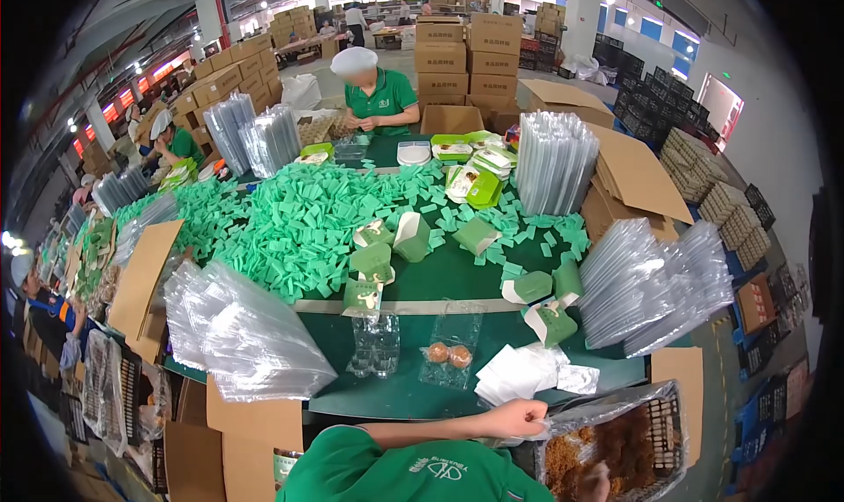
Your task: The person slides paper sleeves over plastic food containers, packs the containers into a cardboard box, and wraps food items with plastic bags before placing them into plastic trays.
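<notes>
My left hand [519,418] is closed in a fist at the near-left corner of a crate, where the edge of the clear plastic liner [563,421] meets its fingers. Down inside the crate [665,440], over loose brown, crumbly filling [571,454], is my right hand [598,483]; it is blurred and its fingers are unclear. In front of me lies an open clear plastic egg tray [451,374] with two brown round items, seemingly eggs [449,354]. Left of it sits another clear tray [374,344]. White paper sheets [514,374] lie between the trays and the crate.
Stacks of clear trays stand left [237,326] and right [651,282]. A heap of small green pieces [299,221] covers the table's middle, near green cartons [411,236]. Across the table a co-worker [378,98] in a green shirt handles something. Cardboard boxes [440,58] stand behind.
</notes>
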The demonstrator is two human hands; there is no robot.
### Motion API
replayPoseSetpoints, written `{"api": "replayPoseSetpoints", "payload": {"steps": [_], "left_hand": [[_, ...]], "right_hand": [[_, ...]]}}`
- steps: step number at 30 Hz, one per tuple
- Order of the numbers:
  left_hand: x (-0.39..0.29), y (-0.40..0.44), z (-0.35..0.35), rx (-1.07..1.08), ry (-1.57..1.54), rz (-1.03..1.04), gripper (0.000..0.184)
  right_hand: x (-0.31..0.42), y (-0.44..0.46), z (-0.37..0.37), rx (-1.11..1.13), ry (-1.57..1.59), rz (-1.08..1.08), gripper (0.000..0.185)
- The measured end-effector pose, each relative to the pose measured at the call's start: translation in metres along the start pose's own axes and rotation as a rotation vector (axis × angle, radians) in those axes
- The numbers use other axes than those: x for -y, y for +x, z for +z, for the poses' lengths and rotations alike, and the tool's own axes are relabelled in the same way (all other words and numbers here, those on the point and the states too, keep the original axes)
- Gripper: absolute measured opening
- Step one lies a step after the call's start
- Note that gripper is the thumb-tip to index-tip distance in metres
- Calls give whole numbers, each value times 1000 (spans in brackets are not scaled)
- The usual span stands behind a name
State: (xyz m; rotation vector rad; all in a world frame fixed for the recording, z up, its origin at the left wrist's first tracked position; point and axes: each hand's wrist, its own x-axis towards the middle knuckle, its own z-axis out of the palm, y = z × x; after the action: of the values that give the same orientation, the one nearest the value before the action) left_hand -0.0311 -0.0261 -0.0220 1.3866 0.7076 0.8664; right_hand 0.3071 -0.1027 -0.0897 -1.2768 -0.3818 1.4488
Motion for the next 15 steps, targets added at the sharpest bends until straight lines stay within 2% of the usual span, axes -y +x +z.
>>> {"api": "replayPoseSetpoints", "payload": {"steps": [1,2,4,5,7,8,10,11,13,14,15], "left_hand": [[-1,3,4,19,-36,2,22],[-2,8,8,52,-57,-19,21],[-8,19,14,118,-98,-59,22],[-19,24,13,187,-60,-183,36],[-22,36,24,244,-8,-170,43],[-22,43,31,275,15,-162,47],[-15,54,54,318,-131,-183,51],[-10,56,65,339,-204,-192,53],[2,60,80,206,-140,-81,54],[5,61,83,138,-109,-23,54],[-18,60,74,191,-108,-170,53]], "right_hand": [[13,-7,11,-79,321,106,10],[41,-37,60,-50,178,9,13],[46,-29,52,334,313,-99,16],[40,-22,53,200,409,-187,24],[24,-6,60,-74,592,-361,40],[27,-7,67,-6,672,-285,40],[36,-10,90,132,828,-141,41],[31,-8,98,159,688,-211,41],[26,-19,129,215,467,-335,42],[32,-39,163,73,434,-405,37],[27,-34,160,90,355,-464,33]]}}
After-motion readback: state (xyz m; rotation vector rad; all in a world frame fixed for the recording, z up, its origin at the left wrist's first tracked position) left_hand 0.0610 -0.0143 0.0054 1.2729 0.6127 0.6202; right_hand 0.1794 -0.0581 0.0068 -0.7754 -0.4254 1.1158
